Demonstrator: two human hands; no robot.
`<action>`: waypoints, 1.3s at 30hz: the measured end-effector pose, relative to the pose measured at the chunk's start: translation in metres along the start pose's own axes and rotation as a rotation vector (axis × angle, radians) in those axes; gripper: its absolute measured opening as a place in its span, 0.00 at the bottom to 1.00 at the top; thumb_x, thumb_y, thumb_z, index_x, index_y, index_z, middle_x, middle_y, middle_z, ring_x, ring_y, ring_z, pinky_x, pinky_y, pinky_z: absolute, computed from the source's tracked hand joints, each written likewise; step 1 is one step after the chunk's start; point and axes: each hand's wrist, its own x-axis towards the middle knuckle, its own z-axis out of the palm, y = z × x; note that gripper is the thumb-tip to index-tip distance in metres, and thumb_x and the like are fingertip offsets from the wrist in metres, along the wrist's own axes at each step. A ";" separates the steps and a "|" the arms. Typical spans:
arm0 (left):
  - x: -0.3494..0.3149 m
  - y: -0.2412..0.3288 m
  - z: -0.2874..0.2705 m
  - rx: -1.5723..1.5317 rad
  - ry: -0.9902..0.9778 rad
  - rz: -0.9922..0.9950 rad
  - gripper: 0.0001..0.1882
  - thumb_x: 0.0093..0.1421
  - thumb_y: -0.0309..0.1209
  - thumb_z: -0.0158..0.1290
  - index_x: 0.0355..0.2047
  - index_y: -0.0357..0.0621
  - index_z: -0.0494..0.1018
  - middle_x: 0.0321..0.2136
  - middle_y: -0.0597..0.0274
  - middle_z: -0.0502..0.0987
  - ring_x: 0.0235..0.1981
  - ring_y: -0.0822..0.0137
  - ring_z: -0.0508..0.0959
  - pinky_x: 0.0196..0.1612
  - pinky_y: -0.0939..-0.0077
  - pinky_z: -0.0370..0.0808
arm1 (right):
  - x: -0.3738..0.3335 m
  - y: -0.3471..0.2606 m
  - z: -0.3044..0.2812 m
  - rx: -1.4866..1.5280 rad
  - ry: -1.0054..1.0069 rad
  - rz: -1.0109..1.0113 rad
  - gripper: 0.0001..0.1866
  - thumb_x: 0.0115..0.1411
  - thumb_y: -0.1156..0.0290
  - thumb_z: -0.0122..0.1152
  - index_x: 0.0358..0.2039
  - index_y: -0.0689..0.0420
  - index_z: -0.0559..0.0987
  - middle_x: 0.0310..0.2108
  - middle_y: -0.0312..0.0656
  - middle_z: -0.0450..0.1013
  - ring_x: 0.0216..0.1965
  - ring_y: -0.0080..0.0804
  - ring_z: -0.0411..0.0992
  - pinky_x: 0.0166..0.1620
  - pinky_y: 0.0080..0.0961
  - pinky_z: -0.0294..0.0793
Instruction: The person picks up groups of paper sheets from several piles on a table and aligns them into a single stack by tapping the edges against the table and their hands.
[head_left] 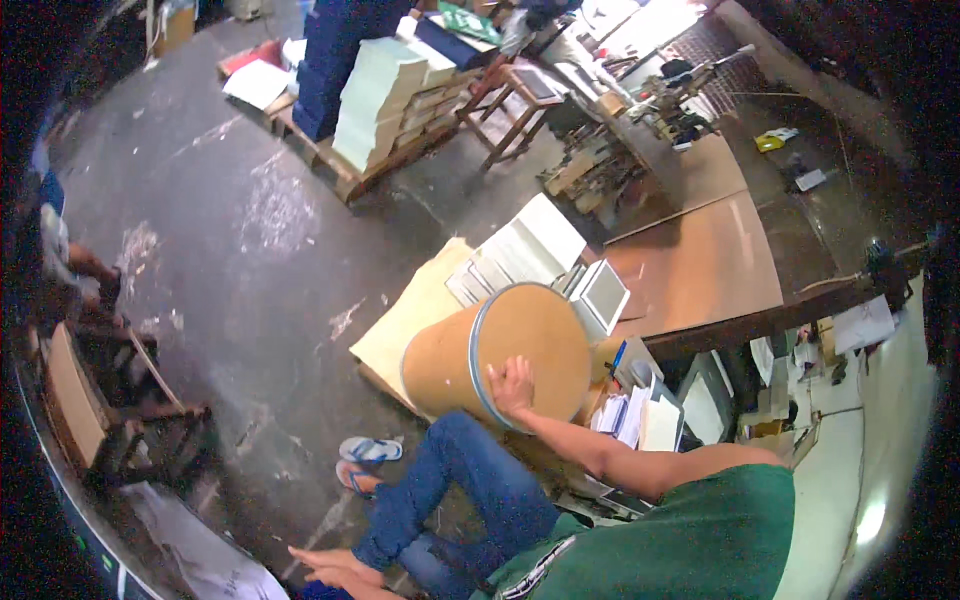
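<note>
My right arm reaches out to a round tan drum (pixel 440 360) with a grey metal rim, which leans on its side with its flat end toward me. On that flat end my right hand (pixel 512 388) rests, fingers slightly bent and apart, gripping nothing. My left hand (pixel 345 578) is low at the bottom edge, fingers stretched out, beside what looks like my bare foot; the two overlap and are hard to separate. My jeans-clad legs (pixel 480 470) are bent next to the drum. A pair of flip-flops (pixel 372 449) is on the floor close by.
Behind the drum lie an open white box (pixel 535 240) and a yellowish sheet (pixel 420 300). Papers (pixel 625 415) are stacked to its right. Farther off are a pallet with paper stacks (pixel 380 95) and a wooden stool (pixel 510 105). A wooden chair (pixel 85 400) stands left, near another person's arm (pixel 90 265).
</note>
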 end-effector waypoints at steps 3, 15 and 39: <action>-0.018 -0.005 0.004 0.058 0.114 -0.108 0.30 0.69 0.35 0.33 0.71 0.49 0.44 0.73 0.65 0.38 0.73 0.62 0.38 0.71 0.43 0.31 | 0.002 -0.004 -0.003 0.008 -0.004 -0.014 0.18 0.60 0.56 0.58 0.26 0.57 0.66 0.30 0.47 0.61 0.35 0.48 0.62 0.41 0.45 0.61; -0.074 -0.050 -0.009 0.524 0.238 -0.287 0.28 0.69 0.30 0.35 0.68 0.37 0.49 0.70 0.56 0.49 0.71 0.57 0.48 0.72 0.52 0.42 | 0.015 -0.009 0.012 0.044 -0.046 -0.029 0.19 0.61 0.55 0.56 0.28 0.58 0.67 0.31 0.48 0.63 0.37 0.50 0.63 0.40 0.46 0.62; 0.096 0.054 0.023 3.632 0.463 0.420 0.40 0.69 0.57 0.35 0.69 0.39 0.48 0.64 0.52 0.62 0.64 0.62 0.64 0.66 0.47 0.57 | -0.007 0.038 0.040 -0.031 -0.003 -0.033 0.23 0.60 0.52 0.59 0.22 0.59 0.67 0.26 0.50 0.63 0.31 0.50 0.63 0.37 0.46 0.60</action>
